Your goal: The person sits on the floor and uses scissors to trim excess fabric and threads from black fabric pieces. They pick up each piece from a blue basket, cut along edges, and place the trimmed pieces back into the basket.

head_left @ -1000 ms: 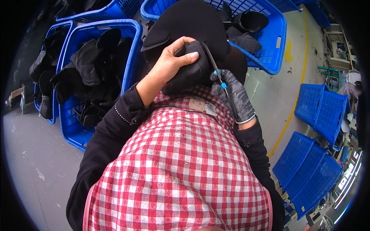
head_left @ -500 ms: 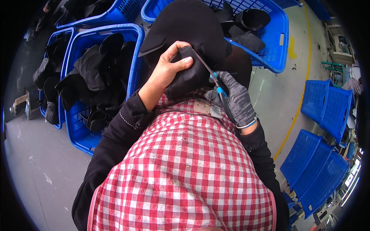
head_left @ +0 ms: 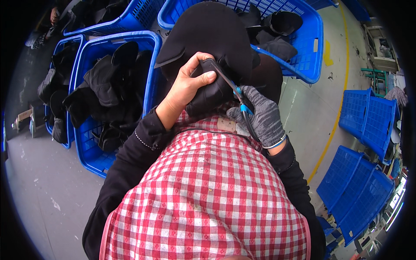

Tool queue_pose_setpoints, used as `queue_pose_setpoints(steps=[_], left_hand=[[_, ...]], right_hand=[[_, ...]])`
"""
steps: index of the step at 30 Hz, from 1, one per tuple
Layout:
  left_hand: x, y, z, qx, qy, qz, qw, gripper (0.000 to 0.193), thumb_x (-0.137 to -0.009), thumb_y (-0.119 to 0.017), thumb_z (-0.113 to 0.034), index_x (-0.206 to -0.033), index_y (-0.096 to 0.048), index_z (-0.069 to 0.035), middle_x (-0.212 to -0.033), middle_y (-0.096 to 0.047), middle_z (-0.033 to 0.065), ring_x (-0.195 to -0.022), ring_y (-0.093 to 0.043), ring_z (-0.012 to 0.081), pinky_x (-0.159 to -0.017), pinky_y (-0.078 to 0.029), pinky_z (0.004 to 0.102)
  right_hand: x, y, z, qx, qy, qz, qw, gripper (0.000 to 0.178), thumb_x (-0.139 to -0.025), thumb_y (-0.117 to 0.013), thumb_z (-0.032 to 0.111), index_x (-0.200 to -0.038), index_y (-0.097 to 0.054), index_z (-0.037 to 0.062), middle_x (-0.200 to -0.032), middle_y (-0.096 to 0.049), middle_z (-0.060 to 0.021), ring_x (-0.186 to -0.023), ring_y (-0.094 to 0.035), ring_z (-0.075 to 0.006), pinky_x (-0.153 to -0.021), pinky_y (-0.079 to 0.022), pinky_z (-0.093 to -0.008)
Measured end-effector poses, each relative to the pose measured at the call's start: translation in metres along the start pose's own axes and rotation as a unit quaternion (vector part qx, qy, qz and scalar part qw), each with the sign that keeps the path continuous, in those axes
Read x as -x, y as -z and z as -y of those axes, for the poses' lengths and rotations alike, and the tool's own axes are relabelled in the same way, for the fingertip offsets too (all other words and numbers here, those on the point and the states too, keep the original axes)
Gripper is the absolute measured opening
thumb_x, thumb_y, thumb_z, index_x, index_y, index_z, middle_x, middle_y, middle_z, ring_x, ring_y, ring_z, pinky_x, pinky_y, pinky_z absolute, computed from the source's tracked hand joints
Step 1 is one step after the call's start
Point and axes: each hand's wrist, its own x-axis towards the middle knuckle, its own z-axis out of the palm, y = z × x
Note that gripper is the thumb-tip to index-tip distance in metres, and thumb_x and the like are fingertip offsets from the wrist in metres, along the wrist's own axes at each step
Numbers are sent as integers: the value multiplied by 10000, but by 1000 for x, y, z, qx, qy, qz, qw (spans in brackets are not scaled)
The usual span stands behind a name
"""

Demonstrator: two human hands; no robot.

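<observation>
My left hand (head_left: 189, 84), bare, pinches the edge of a black padded fabric piece (head_left: 208, 97) between thumb and fingers. In my right hand (head_left: 264, 115), which wears a grey knitted glove, is a long slim dark tool (head_left: 225, 78) with blue bands. Its thin end runs along the piece's upper edge, close to my left fingertips. The lower end comes out under the gloved palm. I cannot tell the tool's exact kind. A large rounded black form (head_left: 212, 32) lies just beyond my hands.
Blue plastic baskets (head_left: 154, 69) filled with black fabric pieces stand at the left and far side. Another blue basket (head_left: 318, 52) sits at the far right. Stacked blue baskets (head_left: 359, 190) line the right, past a yellow floor line (head_left: 336, 125). At far left, another person's hand (head_left: 54, 16) shows.
Both hands and the fabric piece have shifted slightly nearer to me. The tool stands a little steeper against the edge. Another person's hand has come into view at the far left.
</observation>
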Motion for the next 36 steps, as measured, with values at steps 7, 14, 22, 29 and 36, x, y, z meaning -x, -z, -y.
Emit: queue_pose_setpoints(steps=[7,14,22,29,36], left_hand=[[1,-2,-2,6,16,9,1000,367,-899,-831,-171,-1191,-620,-98,-1012,-611,-41,-953,-597,58,-898,-514,230],[5,-10,-5,10,26,38,999,333,-932,-796,-132,-1200,-604,-88,-1025,-597,-52,-971,-571,42,-916,-479,215],[6,-14,-7,16,33,53,998,308,-942,-782,-117,-1191,-605,-81,-1018,-630,-45,-953,-602,34,-877,-514,211],[7,-19,-10,-11,33,49,998,282,-944,-778,-112,-1170,-614,-76,-992,-633,-48,-932,-600,32,-866,-511,206],[5,-20,-10,-49,29,72,996,326,-941,-788,-139,-1207,-610,-78,-1015,-610,-51,-954,-576,33,-884,-490,203]], right_hand=[[1,-3,-5,17,10,-12,1000,537,-834,-870,275,-1258,-679,5,-1053,-751,-209,-937,-752,-354,-842,-591,-391],[3,-2,-5,76,36,-42,996,565,-798,-898,345,-1210,-697,14,-984,-753,-202,-886,-746,-366,-788,-585,-396],[7,-4,-11,59,29,-44,997,562,-797,-902,343,-1196,-702,2,-980,-752,-211,-876,-749,-365,-778,-583,-399],[10,-3,-8,19,-18,-24,999,550,-805,-902,291,-1222,-688,4,-991,-755,-203,-871,-744,-356,-786,-574,-393],[12,-5,-10,2,-8,-37,999,517,-805,-902,327,-1178,-710,24,-897,-740,-201,-791,-737,-359,-721,-576,-390]])
